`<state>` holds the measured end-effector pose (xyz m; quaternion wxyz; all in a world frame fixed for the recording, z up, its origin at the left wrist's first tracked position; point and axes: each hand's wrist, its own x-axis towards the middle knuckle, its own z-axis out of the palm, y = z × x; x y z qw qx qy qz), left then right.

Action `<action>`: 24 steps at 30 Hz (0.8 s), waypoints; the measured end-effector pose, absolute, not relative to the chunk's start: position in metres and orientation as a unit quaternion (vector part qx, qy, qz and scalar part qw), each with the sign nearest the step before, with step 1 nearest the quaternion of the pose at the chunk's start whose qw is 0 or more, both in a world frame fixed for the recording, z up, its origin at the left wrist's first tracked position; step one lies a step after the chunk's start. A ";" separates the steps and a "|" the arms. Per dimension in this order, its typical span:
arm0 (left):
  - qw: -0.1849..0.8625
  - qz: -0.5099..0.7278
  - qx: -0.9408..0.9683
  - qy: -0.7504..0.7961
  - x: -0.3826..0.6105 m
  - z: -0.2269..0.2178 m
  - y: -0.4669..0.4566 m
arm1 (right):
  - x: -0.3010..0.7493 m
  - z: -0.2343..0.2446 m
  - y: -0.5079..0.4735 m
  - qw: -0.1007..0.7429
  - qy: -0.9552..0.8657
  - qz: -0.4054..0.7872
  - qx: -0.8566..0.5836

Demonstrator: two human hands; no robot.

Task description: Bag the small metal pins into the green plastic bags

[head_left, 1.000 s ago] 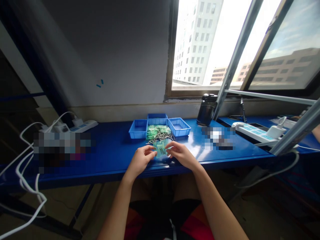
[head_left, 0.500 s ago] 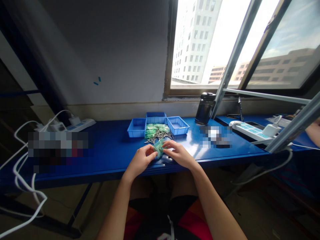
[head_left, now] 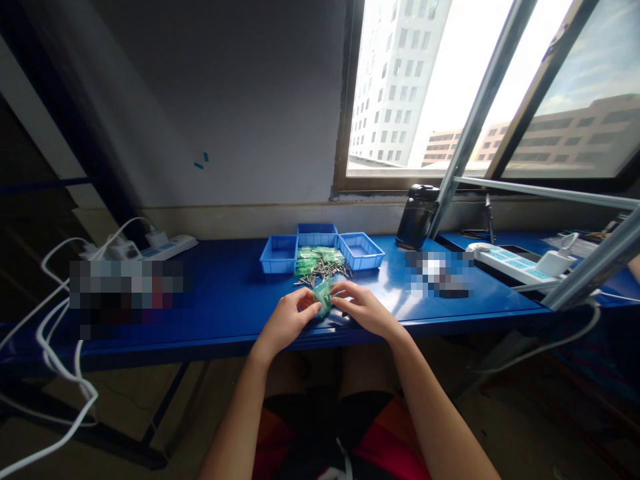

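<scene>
A small green see-through plastic bag (head_left: pixel 324 295) is held just above the table's front edge, with dark bits showing in it. My left hand (head_left: pixel 287 319) pinches its left side between thumb and fingers. At the bag's right side, my right hand (head_left: pixel 364 308) has thumb and fingertips closed on the edge. Just beyond the hands lies a loose heap of metal screw-like pieces (head_left: pixel 327 269). More green plastic bags (head_left: pixel 311 257) lie behind and beside that heap, among the blue bins.
Blue plastic bins stand left (head_left: pixel 278 265), right (head_left: pixel 369 261) and behind (head_left: pixel 317 229) the heap on the blue table (head_left: pixel 225 293). A black flask (head_left: pixel 417 220) stands near the window. Power strips (head_left: pixel 520 263) with white cables lie at both sides; a metal post (head_left: pixel 480 107) rises at right.
The whole view has shifted slightly, so things appear further right. Both hands stay at the green bag, which now stands a little more upright between the fingers.
</scene>
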<state>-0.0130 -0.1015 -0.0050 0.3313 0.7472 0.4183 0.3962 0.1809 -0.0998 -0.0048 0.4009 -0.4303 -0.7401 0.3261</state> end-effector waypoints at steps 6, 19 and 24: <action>0.340 0.392 0.748 0.415 -0.013 -0.003 -0.102 | 0.180 -0.004 -0.101 0.396 -0.746 0.327 -0.423; 0.309 0.357 0.809 0.350 -0.014 0.002 -0.106 | 0.179 -0.002 -0.103 0.380 -0.751 0.365 -0.398; 0.316 0.358 0.796 0.371 -0.012 0.003 -0.107 | 0.181 -0.003 -0.101 0.415 -0.730 0.342 -0.421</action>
